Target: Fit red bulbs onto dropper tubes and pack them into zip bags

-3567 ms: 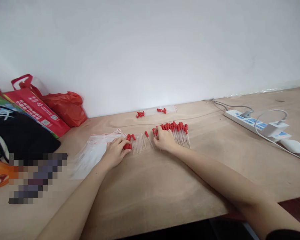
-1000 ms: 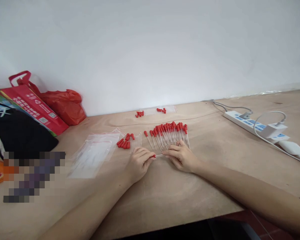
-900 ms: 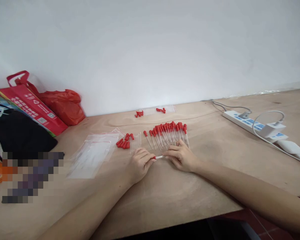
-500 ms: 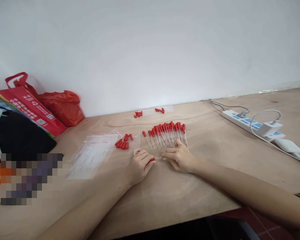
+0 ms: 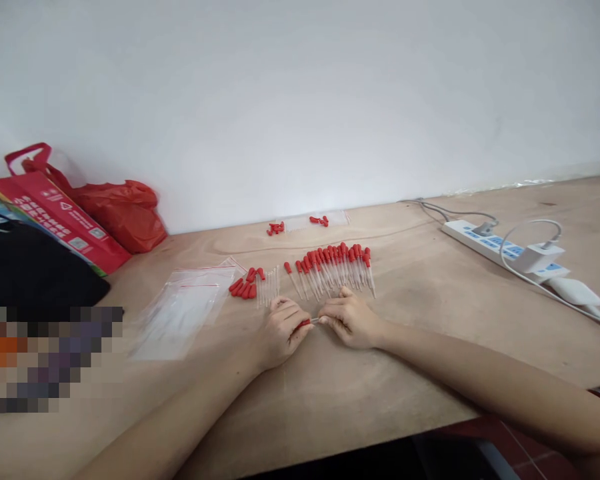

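My left hand (image 5: 283,333) is closed on a red rubber dropper bulb (image 5: 304,323), whose end shows between thumb and fingers. A short stretch of clear glass dropper tube (image 5: 315,321) joins it to my right hand (image 5: 354,320), which pinches the tube's other part. The fingers hide most of the tube. Just beyond my left hand lie a row of bare clear tubes (image 5: 267,287) and a small heap of loose red bulbs (image 5: 241,289). Beyond my right hand, droppers with red bulbs (image 5: 325,263) lie fanned out, bulbs pointing away from me.
Clear zip bags (image 5: 175,320) lie flat at the left. By the wall is another clear bag (image 5: 300,222) with more red bulbs around it. A white power strip (image 5: 485,241) with cables is at the right. Red bags (image 5: 125,213) and a black bag (image 5: 35,273) stand far left.
My right hand has moved left, closer to my left hand, and less of the glass tube shows between them. The left hand stays almost in place around the bulb.
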A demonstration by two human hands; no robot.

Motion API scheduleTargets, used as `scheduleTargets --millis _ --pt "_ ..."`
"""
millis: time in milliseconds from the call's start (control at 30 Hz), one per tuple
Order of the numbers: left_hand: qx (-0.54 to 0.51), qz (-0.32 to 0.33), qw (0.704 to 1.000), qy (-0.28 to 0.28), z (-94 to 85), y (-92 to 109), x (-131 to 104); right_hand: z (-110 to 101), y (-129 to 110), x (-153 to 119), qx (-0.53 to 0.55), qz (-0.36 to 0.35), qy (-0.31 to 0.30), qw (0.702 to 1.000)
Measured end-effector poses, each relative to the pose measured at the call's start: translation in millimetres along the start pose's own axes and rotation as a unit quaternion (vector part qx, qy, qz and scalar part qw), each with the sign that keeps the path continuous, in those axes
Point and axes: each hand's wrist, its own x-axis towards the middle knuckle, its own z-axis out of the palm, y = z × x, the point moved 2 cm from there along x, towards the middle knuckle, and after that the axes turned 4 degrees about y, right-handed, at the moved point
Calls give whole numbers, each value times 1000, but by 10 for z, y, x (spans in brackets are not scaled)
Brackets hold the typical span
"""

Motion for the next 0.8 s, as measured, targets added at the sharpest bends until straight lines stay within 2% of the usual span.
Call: scheduleTargets --millis 167,267,333,400,467,533,667,800 --pt "22 -20 1000 -3 -25 -61 10 -104 -55 47 -71 -10 -11 997" --pt "61 -44 997 0 -86 -151 14 -151 -47 112 -97 10 -26 995" --pt "110 -94 989 17 -151 -255 1 -150 26 186 -68 66 -19 995" --pt "162 -163 972 44 -226 -382 -28 -127 146 285 -20 162 21 986" --pt "198 -226 952 60 -293 -510 -67 -85 268 400 12 261 72 963" --pt "216 -272 935 64 -344 -623 -105 -24 344 525 14 325 91 941" --pt "243 -329 910 68 -404 -774 -160 88 355 750 -49 386 77 918" --pt "252 -342 903 62 -401 -819 -180 164 306 872 -110 395 49 911"
